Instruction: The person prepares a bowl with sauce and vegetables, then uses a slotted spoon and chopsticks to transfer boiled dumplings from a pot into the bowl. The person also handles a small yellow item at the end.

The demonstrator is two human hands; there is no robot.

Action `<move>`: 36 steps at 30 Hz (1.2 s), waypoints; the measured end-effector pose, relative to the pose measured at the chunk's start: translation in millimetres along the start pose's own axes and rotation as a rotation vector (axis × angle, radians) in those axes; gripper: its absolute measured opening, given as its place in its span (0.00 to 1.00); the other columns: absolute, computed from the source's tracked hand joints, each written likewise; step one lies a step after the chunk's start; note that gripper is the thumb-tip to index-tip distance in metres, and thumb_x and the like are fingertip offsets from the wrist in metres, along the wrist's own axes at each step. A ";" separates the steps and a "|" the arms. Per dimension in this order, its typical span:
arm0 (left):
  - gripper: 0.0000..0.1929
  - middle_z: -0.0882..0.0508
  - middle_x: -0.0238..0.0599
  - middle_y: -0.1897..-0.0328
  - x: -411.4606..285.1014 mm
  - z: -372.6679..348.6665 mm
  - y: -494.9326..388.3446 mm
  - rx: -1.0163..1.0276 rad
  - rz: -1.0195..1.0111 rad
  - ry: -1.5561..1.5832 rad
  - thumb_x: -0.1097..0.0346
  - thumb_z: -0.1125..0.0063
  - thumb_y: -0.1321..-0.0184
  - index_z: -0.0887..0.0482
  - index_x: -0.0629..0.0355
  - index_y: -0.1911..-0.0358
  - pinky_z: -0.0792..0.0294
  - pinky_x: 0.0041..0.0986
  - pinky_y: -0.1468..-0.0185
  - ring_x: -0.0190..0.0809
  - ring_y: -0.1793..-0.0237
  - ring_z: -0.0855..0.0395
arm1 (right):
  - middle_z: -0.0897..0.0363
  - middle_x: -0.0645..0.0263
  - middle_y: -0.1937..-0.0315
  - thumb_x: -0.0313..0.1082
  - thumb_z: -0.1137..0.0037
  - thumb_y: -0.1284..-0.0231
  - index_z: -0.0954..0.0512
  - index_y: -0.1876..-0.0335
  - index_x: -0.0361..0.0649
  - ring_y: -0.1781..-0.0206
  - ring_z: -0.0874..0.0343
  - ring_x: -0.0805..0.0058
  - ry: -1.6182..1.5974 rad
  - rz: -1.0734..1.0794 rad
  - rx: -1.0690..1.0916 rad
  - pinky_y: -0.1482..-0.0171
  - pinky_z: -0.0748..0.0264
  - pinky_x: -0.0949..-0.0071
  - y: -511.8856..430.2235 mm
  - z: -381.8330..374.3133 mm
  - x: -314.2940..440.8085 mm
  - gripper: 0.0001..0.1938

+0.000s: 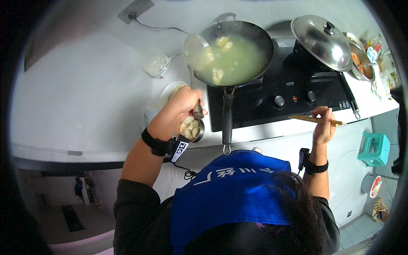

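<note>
My left hand [188, 100] grips the handle of a metal skimmer [193, 52]. Its perforated head overlaps the left rim of a dark wok [255, 30]; whether it touches the rim I cannot tell. Several dumplings [218, 76] sit at the left of the wok in cloudy, steaming greenish liquid [244, 59]. Below my left wrist, partly covered by it, a metal bowl [202, 132] contains several more pale dumplings. A white plate [165, 92] with food shows behind that forearm. My right hand [323, 122] holds wooden chopsticks [301, 119] in front of the hob, tips pointing left.
The wok's black handle [227, 118] projects past the counter edge. On the black gas hob [251, 111], a domed steel lid [322, 41] covers another pan at right. A bowl of reddish food [360, 63] stands beyond it. A corded white appliance [157, 65] is left of the wok.
</note>
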State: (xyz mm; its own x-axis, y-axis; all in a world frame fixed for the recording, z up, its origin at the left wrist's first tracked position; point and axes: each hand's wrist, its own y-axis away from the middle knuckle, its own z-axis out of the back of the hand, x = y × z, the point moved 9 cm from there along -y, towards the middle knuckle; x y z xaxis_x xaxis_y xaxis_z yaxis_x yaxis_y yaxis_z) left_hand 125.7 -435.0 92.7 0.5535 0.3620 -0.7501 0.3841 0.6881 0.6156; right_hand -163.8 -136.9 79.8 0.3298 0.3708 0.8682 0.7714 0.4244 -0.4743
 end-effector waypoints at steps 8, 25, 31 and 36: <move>0.09 0.25 0.33 0.77 -30.0 -48.0 1.8 0.347 0.157 0.545 0.69 0.51 0.44 0.30 0.66 0.62 0.33 0.18 0.76 0.29 0.79 0.24 | 0.25 0.58 0.76 0.37 0.69 0.30 0.26 0.74 0.32 0.74 0.31 0.76 -0.003 -0.037 0.004 0.68 0.35 0.77 -1.9 -6.8 -9.7 0.21; 0.11 0.29 0.29 0.76 -59.1 -96.9 -44.6 0.743 0.179 0.808 0.72 0.54 0.40 0.37 0.67 0.56 0.37 0.18 0.76 0.26 0.81 0.28 | 0.25 0.56 0.76 0.39 0.67 0.30 0.27 0.76 0.31 0.73 0.30 0.74 0.028 -0.011 -0.092 0.69 0.35 0.76 2.7 39.8 -8.2 0.22; 0.08 0.29 0.27 0.77 -38.2 -72.1 -24.7 0.896 0.151 0.791 0.68 0.56 0.38 0.30 0.64 0.58 0.40 0.19 0.75 0.26 0.82 0.34 | 0.25 0.56 0.76 0.39 0.67 0.30 0.27 0.76 0.31 0.73 0.30 0.75 0.055 -0.024 -0.093 0.69 0.35 0.77 2.2 43.3 -4.6 0.22; 0.09 0.31 0.27 0.78 -39.0 -37.7 6.9 0.872 0.027 0.726 0.69 0.57 0.38 0.30 0.64 0.57 0.43 0.18 0.78 0.26 0.84 0.38 | 0.25 0.56 0.77 0.39 0.67 0.30 0.27 0.76 0.31 0.73 0.30 0.75 0.058 -0.005 -0.090 0.69 0.35 0.76 -0.5 37.6 1.3 0.23</move>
State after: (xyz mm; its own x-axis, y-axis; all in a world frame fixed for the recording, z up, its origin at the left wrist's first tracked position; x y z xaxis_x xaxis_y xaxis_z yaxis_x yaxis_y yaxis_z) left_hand 78.9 -420.6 117.1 0.1191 0.8444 -0.5223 0.9196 0.1046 0.3788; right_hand -184.3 -105.5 75.7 0.3547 0.3192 0.8788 0.8179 0.3494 -0.4571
